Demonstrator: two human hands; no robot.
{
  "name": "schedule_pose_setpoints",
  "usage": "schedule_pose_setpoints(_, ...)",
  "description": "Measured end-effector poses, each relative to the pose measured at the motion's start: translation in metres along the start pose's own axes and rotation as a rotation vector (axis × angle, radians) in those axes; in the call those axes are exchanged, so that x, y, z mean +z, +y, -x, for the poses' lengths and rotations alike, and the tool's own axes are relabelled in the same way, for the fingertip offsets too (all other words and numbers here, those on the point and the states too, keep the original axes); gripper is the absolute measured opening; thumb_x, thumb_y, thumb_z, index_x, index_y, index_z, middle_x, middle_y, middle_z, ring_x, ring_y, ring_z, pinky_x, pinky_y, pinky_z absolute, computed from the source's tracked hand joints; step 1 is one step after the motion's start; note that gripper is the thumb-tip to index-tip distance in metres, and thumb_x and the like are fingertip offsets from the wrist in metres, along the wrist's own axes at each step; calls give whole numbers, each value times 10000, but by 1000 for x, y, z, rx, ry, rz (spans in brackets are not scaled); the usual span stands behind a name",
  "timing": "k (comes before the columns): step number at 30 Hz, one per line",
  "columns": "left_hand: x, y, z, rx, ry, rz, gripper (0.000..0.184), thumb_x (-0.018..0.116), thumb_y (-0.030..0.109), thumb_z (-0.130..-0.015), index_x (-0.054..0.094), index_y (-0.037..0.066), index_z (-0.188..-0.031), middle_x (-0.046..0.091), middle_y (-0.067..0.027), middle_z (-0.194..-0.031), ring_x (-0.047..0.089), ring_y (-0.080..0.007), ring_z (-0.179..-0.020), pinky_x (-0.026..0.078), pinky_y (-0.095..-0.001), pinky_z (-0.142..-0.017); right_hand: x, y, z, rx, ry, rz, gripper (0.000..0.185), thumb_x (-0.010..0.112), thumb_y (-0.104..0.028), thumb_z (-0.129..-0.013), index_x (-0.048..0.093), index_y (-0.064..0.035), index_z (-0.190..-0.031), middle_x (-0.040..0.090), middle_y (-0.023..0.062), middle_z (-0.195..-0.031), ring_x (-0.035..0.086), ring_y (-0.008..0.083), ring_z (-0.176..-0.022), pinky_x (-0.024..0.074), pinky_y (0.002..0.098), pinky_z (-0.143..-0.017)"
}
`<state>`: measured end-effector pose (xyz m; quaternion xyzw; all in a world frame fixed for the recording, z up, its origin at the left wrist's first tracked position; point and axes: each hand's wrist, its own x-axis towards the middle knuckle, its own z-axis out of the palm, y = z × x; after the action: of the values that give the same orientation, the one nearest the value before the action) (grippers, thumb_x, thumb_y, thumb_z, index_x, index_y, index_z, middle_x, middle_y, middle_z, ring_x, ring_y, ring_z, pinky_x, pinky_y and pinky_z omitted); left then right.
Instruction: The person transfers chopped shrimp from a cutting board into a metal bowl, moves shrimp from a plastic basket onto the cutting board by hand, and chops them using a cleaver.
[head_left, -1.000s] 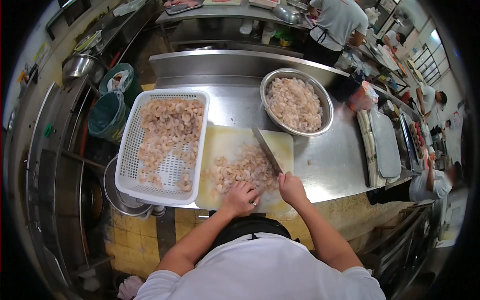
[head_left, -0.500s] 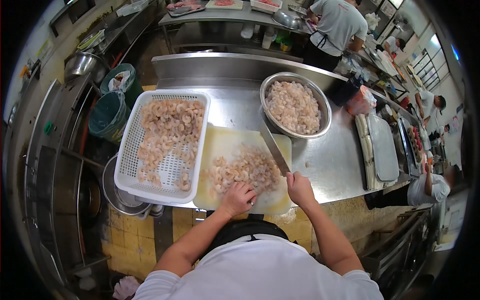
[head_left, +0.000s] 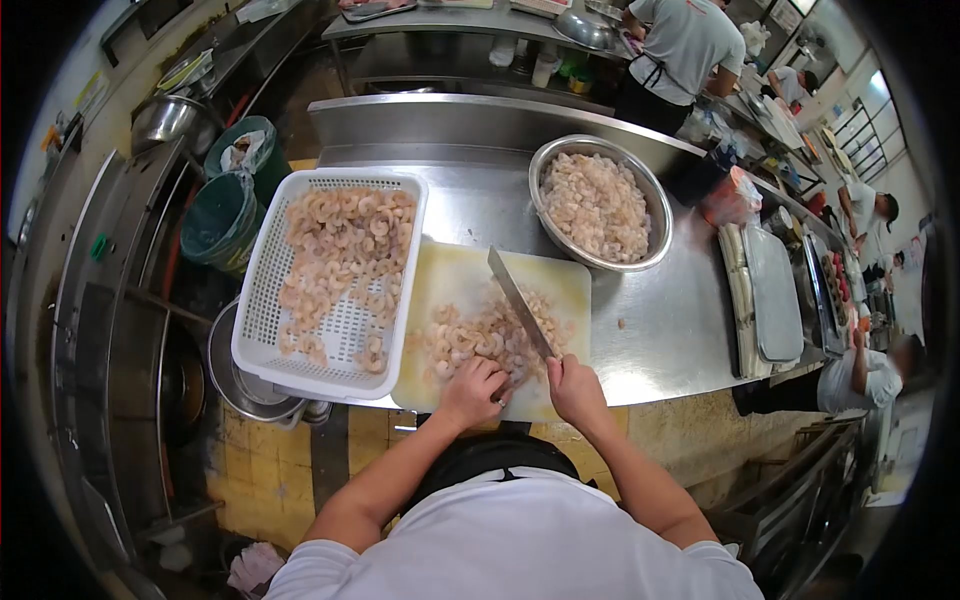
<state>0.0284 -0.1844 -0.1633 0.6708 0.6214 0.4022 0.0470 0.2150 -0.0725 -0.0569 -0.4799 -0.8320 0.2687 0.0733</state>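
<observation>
A large knife [head_left: 521,303] is held by its handle in my right hand [head_left: 577,388]; its blade points up and left across the shrimp pile [head_left: 463,338] on the pale cutting board [head_left: 440,267]. My left hand [head_left: 474,393] rests at the near edge of the pile, its fingers bent and together against the shrimp; what lies under the fingertips is hidden. Left of the board stands a white perforated basket [head_left: 262,290] with shrimp. Beyond the board at the right, a steel bowl [head_left: 663,238] is heaped with shrimp pieces.
Stacked trays [head_left: 765,290] lie on the steel table [head_left: 650,345] at the right, near a plastic bag [head_left: 733,198]. Green bins [head_left: 216,222] stand left of the basket. A person [head_left: 688,45] works at another table behind, with other people farther right.
The knife and my right hand first moved right, then back left over the pile, with the blade now farther left than before. My left hand stays at the pile.
</observation>
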Motion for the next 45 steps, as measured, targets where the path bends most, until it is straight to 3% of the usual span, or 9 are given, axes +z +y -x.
schedule_pose_setpoints(8, 0, -3, 2, -10, -3, 29, 272, 830, 160, -738, 680, 76, -948, 664, -93, -1052, 640, -313, -998, 546, -425, -892, 34, -1, 8, 14, -18, 53, 432, 549, -343, -1086, 634, 57, -949, 673, 345, -784, 665, 558, -767, 514, 648, -698)
schedule_pose_setpoints(15, 14, -1, 0, -64, 17, -32, 244, 815, 136, -737, 661, 78, -918, 649, -113, -1040, 632, -326, -1001, 544, -439, -875, -15, -43, 4, -4, 29, -37, 443, 547, -347, -1087, 649, 46, -911, 671, 346, -772, 670, 554, -758, 520, 639, -696)
schedule_pose_setpoints(17, 13, -2, -1, -46, -42, -82, 211, 793, 172, -768, 669, 93, -920, 640, -98, -1021, 635, -312, -1014, 551, -431, -855, 25, -15, 5, -20, 28, 22, 443, 547, -347, -1087, 650, 44, -907, 665, 349, -766, 665, 560, -759, 517, 641, -692)
schedule_pose_setpoints(23, 8, 1, -5, -27, 53, -26, 248, 801, 135, -714, 645, 65, -894, 622, -131, -1003, 621, -335, -979, 548, -430, -851, 11, -24, -12, 8, -10, -4, 453, 549, -357, -1082, 645, 44, -893, 670, 350, -791, 667, 564, -777, 521, 641, -698)
schedule_pose_setpoints(29, 9, -4, -2, -4, 96, 80, 273, 793, 104, -669, 641, 52, -889, 634, -139, -1038, 614, -346, -988, 533, -423, -871, 46, -1, 1, -43, 12, 1, 459, 536, -358, -1087, 653, 44, -900, 672, 353, -806, 669, 566, -786, 527, 639, -710)
schedule_pose_setpoints(35, 2, -2, 1, -8, 127, 28, 315, 798, 151, -661, 633, 70, -917, 648, -130, -1087, 611, -347, -1038, 484, -488, -976, 2, -38, -1, -10, -20, -36, 442, 531, -351, -1087, 641, 46, -926, 686, 346, -838, 671, 567, -802, 525, 639, -719)
schedule_pose_setpoints(38, -21, 9, -3, -201, 101, -96, 448, 830, 256, -707, 636, 77, -1069, 611, -165, -1258, 563, -377, -1216, 381, -573, -1119, 41, -12, 2, 32, -10, -9, 438, 540, -344, -1084, 635, 47, -913, 679, 347, -829, 667, 563, -796, 519, 635, -718)
schedule_pose_setpoints(41, -30, 9, 1, -304, 23, -207, 780, 873, 455, -753, 557, 56, -1343, 479, -220, -1505, 415, -433, -1422, 261, -638, -1207, 49, -11, -17, -17, 46, -64, 412, 559, -308, -1078, 649, 59, -914, 674, 364, -845, 657, 576, -821, 504, 630, -727)
schedule_pose_setpoints(45, -18, 2, 8, -339, -141, -250, 1021, 845, 583, -779, 426, 1, -1506, 280, -237, -1678, 204, -422, -1588, 125, -652, -1283, 18, -33, -9, 10, -5, -35, 437, 551, -340, -1076, 637, 53, -903, 679, 355, -840, 670, 558, -805, 518, 633, -723)
